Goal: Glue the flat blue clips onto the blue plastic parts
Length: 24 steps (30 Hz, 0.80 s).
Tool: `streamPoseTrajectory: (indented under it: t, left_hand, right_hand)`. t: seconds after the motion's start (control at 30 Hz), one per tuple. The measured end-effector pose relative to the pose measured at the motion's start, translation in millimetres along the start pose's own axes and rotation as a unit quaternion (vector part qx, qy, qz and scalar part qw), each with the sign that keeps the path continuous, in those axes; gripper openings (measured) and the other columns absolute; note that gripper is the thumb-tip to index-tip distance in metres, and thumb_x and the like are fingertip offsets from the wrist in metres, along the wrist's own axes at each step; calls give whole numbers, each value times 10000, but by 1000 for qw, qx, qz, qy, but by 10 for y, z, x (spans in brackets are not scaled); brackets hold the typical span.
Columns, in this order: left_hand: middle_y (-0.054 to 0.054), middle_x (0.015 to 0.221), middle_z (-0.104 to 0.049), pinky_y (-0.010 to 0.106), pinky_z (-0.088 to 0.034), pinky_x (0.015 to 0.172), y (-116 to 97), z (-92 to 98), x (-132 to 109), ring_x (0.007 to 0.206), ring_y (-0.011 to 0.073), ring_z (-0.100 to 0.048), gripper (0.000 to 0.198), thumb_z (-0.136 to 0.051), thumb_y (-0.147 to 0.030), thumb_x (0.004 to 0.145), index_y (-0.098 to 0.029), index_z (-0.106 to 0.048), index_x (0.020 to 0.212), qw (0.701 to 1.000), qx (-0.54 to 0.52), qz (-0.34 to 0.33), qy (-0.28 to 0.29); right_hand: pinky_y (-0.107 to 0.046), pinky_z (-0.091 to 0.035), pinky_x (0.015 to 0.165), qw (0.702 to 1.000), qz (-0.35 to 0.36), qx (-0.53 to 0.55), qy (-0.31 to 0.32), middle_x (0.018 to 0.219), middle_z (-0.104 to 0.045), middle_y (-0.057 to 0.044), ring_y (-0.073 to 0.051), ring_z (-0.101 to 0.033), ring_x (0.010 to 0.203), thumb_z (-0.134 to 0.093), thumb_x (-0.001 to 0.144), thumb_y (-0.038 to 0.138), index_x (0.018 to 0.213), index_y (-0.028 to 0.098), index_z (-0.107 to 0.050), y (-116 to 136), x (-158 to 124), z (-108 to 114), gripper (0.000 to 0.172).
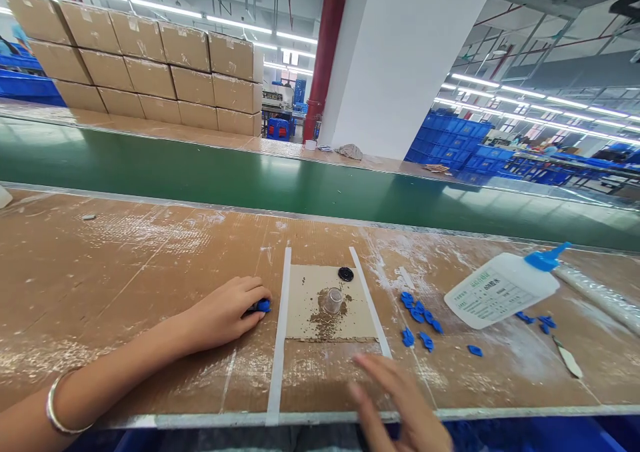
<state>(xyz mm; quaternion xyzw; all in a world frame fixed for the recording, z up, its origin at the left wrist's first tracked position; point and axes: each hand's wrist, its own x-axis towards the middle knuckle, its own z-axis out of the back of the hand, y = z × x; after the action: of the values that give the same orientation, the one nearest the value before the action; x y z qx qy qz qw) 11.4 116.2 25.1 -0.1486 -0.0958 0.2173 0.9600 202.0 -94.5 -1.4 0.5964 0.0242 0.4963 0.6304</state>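
My left hand (225, 312) rests on the cardboard-covered bench (125, 272), its fingers closed on a small blue plastic part (263, 305). A silver bangle (56, 404) circles that wrist. My right hand (400, 399) hangs at the bench's front edge with its fingers apart, holding nothing. Between my hands lies a beige cardboard square (305, 305) with a brown granular stain. A small clear plastic cup (333, 300) stands on it, and a black round disc (345, 274) lies near its far edge. Several blue plastic pieces (417, 315) are scattered to the right.
A white glue bottle (503, 289) with a blue nozzle lies at right, near a small blade (569, 361) and a plastic-wrapped roll (600, 297). A green conveyor belt (200, 165) runs behind the bench. Stacked cardboard boxes (150, 72) and blue crates (450, 139) stand beyond.
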Motion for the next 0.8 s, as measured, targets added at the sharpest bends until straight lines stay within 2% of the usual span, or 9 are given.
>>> streamPoseTrajectory:
  t: [0.03,0.07,0.1,0.17,0.23,0.33,0.47,0.8]
  left_hand:
    - [51,965,-589,353,-427,811,5,-1,1,898,215,-540,176,-475,-186,865,-201,-571,1012,1000,2,-1,0]
    - [50,965,-588,354,-424,813,8,-1,2,898,215,-539,174,-471,-183,865,-201,-569,1008,1000,5,-1,1]
    - [49,969,-587,355,-420,818,9,1,4,901,214,-537,174,-466,-180,867,-202,-566,1009,1000,6,-1,4]
    - [47,974,-584,356,-417,822,8,6,9,906,212,-533,171,-456,-178,873,-201,-559,1008,1000,7,2,12]
    - [45,972,-582,354,-418,817,5,12,11,907,213,-531,165,-454,-183,875,-201,-556,1004,1000,9,6,18]
    - [44,975,-579,354,-416,815,2,15,9,913,215,-528,163,-457,-191,876,-201,-553,1008,1000,9,12,17]
    - [43,973,-576,352,-414,818,-1,10,0,911,211,-528,166,-453,-187,877,-202,-551,1010,1000,4,12,17]
    - [42,963,-585,339,-421,811,-13,3,7,900,206,-535,176,-478,-185,858,-204,-560,1012,1000,-17,7,-6]
  right_hand:
    - [-372,-450,895,992,42,-121,-14,1018,-663,-38,-197,-595,963,-577,842,252,1044,285,-641,-141,71,136,213]
    - [-393,-445,910,976,61,-211,0,1053,-654,-52,-209,-593,976,-570,845,258,1070,258,-624,-286,150,279,232]
    - [-387,-471,877,960,69,-269,45,1067,-647,-62,-217,-598,980,-557,848,287,1086,237,-608,-428,229,418,248]
    - [-417,-479,881,942,70,-321,66,1070,-641,-74,-228,-598,993,-498,873,323,1084,210,-595,-678,373,639,258]
    - [-430,-485,882,932,78,-338,104,1072,-638,-82,-231,-589,1012,-465,879,313,1083,193,-589,-859,476,759,267]
    - [-442,-475,904,919,93,-346,165,1088,-633,-87,-231,-575,1036,-452,871,260,1054,186,-596,-997,553,790,244]
    - [-439,-462,922,906,68,-354,221,1111,-624,-96,-235,-569,1060,-426,856,211,1073,183,-575,-1030,597,770,265]
    - [-409,-505,850,896,17,-359,263,1098,-646,-112,-246,-623,999,-409,826,224,1134,170,-559,-1023,677,767,347]
